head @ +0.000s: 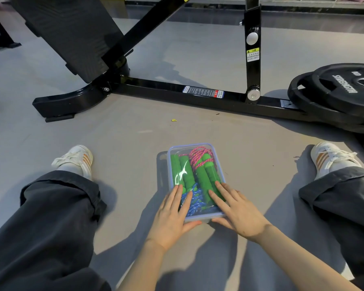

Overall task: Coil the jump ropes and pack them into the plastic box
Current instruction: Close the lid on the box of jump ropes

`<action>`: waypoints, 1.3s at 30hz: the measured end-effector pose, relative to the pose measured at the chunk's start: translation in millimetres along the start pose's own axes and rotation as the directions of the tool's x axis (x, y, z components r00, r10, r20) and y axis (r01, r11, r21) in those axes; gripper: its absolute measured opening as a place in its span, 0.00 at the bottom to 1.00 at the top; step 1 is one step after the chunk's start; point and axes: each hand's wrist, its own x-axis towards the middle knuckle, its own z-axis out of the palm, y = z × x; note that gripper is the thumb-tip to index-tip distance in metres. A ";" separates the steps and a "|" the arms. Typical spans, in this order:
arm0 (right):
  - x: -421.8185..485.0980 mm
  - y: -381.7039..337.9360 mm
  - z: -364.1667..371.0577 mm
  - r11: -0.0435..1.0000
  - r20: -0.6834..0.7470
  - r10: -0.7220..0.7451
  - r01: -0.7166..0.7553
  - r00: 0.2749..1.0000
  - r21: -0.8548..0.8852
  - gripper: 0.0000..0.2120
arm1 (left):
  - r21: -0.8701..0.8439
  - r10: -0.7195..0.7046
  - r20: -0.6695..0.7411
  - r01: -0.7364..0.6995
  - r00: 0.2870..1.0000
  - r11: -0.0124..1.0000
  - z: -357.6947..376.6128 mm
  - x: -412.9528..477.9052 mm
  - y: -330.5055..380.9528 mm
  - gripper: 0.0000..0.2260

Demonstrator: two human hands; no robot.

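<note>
A clear plastic box [170, 152] with a pale blue rim sits on the grey floor between my legs, its transparent lid on top. Through the lid I see green foam handles [206, 177], a coiled pink rope [199, 157] at the far end and a coiled blue rope [195, 203] at the near end. My left hand [172, 217] lies flat on the lid's near left part, thumb against the box's near edge. My right hand [237, 211] presses flat on the near right part, fingers straight.
A black weight bench frame [177, 91] runs across the floor beyond the box. Stacked black weight plates [340, 95] lie at the right. My legs in dark trousers and white shoes [76, 158] flank the box. A small yellow scrap [173, 120] lies on the floor.
</note>
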 end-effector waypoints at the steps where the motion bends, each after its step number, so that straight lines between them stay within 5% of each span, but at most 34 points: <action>1: 0.4 0.0 2.0 1.000 -0.006 -0.001 0.001 1.000 0.000 0.30 | 0.003 0.000 -0.003 0.000 1.000 1.000 0.8 0.5 -0.5 0.31; 11: 6.2 -17.6 -2.8 0.988 -0.035 0.151 -0.149 0.988 0.047 0.31 | 0.058 0.065 0.133 -0.074 0.989 0.996 -8.4 12.8 -25.0 0.34; 17: 9.6 -56.9 -13.1 0.942 -0.032 0.282 -0.271 0.959 0.196 0.29 | 0.139 0.160 0.037 -0.164 0.986 0.977 -21.9 4.5 -47.3 0.21; 22: 4.7 -29.2 -20.3 0.948 -0.029 0.164 -0.149 0.986 0.282 0.15 | 0.031 -0.093 0.012 0.093 0.996 0.995 -25.9 -9.8 -18.7 0.21; 27: 12.0 -5.0 -5.3 0.959 0.010 0.255 -0.254 0.967 0.128 0.33 | -0.044 -0.469 0.161 0.481 0.868 0.875 -24.9 5.0 37.6 0.29; 31: 13.2 -5.1 -8.8 0.973 -0.026 0.229 -0.228 0.973 0.040 0.33 | -0.060 -0.603 0.212 0.626 0.769 0.778 -16.6 16.2 65.3 0.39; 34: 11.2 -13.0 -6.0 0.976 -0.095 0.218 -0.214 0.971 0.047 0.29 | -0.056 -0.585 0.203 0.606 0.785 0.794 -10.0 24.2 59.7 0.40; 37: 7.1 -26.7 -9.2 0.979 -0.158 0.154 -0.129 0.975 0.156 0.14 | -0.052 -0.473 0.223 0.495 0.853 0.868 -9.1 17.9 23.7 0.40; 39: 7.8 -27.8 -16.7 0.979 -0.123 0.073 -0.048 0.990 0.197 0.17 | -0.021 -0.349 0.186 0.359 0.918 0.933 -12.5 13.8 -9.3 0.38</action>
